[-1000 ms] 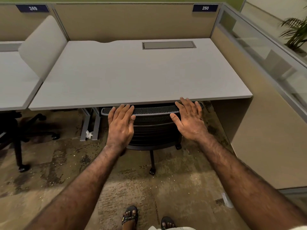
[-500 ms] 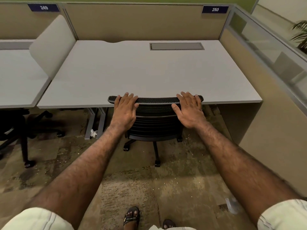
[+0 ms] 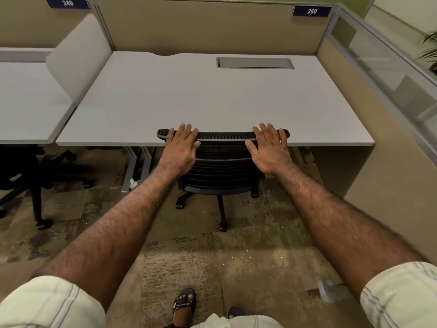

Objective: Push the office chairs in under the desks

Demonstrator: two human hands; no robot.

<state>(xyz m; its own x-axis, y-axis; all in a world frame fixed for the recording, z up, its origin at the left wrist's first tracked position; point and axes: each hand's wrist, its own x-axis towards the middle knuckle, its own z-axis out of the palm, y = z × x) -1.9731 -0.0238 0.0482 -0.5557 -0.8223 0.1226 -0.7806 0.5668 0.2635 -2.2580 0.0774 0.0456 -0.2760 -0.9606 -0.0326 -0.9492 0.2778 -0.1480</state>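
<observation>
A black mesh office chair [image 3: 222,171] stands at the front edge of the grey desk [image 3: 212,98] numbered 250. Its seat is hidden under the desk, and its top rim overlaps the desk's edge. My left hand [image 3: 181,150] lies flat on the left side of the backrest, fingers over the rim. My right hand [image 3: 269,150] lies flat on the right side in the same way. Neither hand curls around the rim. The chair's base and castors show on the carpet below.
A second black chair [image 3: 23,171] sits under the neighbouring desk 249 [image 3: 28,102] at left. A tan side panel [image 3: 390,185] with glass above closes the right. Desk legs [image 3: 137,166] stand left of the chair. My sandalled foot [image 3: 184,301] is on the carpet.
The view has pulled back and my sleeves have come into view. The chair's rim was below the desk edge and now overlaps it. Both hands stay flat on the backrest.
</observation>
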